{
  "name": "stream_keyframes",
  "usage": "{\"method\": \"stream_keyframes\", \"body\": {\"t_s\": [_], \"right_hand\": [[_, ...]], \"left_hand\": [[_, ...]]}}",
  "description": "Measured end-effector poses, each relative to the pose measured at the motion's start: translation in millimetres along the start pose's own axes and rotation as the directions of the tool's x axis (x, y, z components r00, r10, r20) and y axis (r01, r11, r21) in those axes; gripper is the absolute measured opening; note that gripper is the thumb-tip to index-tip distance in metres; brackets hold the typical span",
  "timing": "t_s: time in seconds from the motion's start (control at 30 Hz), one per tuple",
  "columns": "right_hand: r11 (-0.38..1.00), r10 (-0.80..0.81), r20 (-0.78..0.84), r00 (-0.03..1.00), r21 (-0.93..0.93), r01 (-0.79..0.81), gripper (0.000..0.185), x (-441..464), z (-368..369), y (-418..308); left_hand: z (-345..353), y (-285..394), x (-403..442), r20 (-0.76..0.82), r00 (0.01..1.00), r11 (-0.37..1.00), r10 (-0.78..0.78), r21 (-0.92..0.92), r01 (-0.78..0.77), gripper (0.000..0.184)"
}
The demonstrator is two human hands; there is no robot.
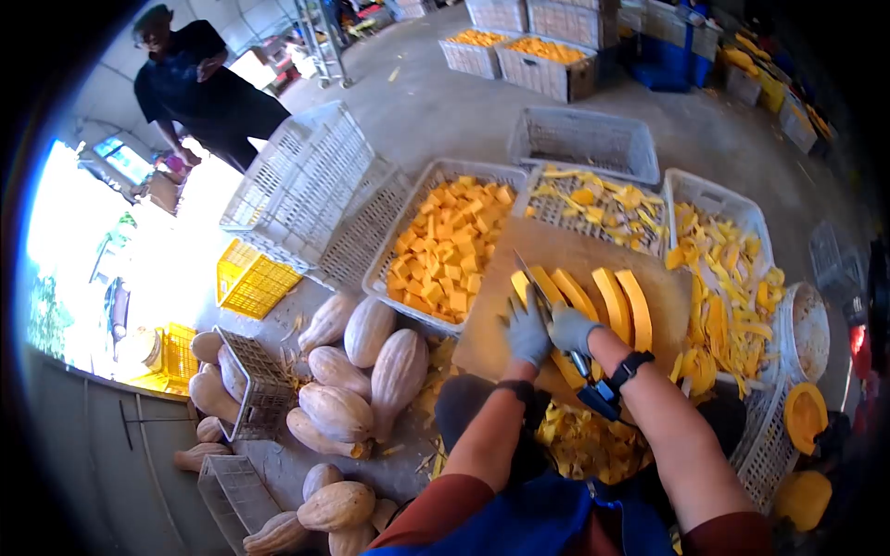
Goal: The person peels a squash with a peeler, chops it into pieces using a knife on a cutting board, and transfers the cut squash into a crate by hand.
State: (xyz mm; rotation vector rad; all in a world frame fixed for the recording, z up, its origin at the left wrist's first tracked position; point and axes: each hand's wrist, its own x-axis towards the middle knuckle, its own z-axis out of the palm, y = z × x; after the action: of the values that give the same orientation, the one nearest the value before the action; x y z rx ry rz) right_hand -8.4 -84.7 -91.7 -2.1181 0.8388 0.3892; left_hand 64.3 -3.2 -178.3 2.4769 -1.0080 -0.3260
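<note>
My gloved left hand (pixel 528 334) is on the left side of a wooden board (pixel 491 324), its fingers closed over the near part of an orange pumpkin strip (pixel 522 284). Right beside it, my gloved right hand (pixel 571 331) grips a knife (pixel 527 267), whose blade points away from me across the strips. More peeled pumpkin strips (pixel 612 306) lie on the board to the right of the knife. Below my right wrist is a dark blue and black object (pixel 599 400), partly hidden and of unclear kind.
A crate of pumpkin cubes (pixel 451 246) stands left of the board. Crates of peelings (pixel 728 278) stand right and behind. Several whole pumpkins (pixel 336 412) lie on the floor at left. Stacked white crates (pixel 297 185) and a standing person (pixel 204 88) are farther back.
</note>
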Motion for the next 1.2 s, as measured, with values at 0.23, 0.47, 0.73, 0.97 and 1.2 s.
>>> {"method": "stream_keyframes", "body": {"t_s": [0.23,0.47,0.73,0.97,1.2], "right_hand": [[0.999,0.012,0.16,0.987,-0.034,-0.007,0.027,-29.3,-33.3,-24.0],[0.995,0.049,-0.054,0.997,-0.082,-0.053,0.023,-114.7,24.4,30.0],[0.995,-0.032,-0.342,0.939,0.076,0.062,0.025,-115.8,84.4,75.4],[0.956,0.003,-0.519,0.855,0.252,0.15,0.026,-166.0,80.6,80.8],[0.965,0.103,-0.497,0.862,0.26,0.035,0.027,-159.1,84.1,83.6]], "left_hand": [[2.2,-1.0,-1.5,-0.078,0.996,0.999,0.046,-0.015,-0.047,0.065],[14.9,-10.3,-5.9,-0.152,0.987,0.995,0.057,-0.071,-0.068,0.058],[0.7,-3.4,4.8,-0.041,0.999,0.998,0.036,-0.052,-0.038,0.059],[-18.6,38.4,-31.8,-0.103,0.979,0.922,-0.174,-0.367,0.125,0.103],[-24.8,53.6,-21.6,0.026,0.982,0.982,-0.188,0.006,0.188,0.103]]}}
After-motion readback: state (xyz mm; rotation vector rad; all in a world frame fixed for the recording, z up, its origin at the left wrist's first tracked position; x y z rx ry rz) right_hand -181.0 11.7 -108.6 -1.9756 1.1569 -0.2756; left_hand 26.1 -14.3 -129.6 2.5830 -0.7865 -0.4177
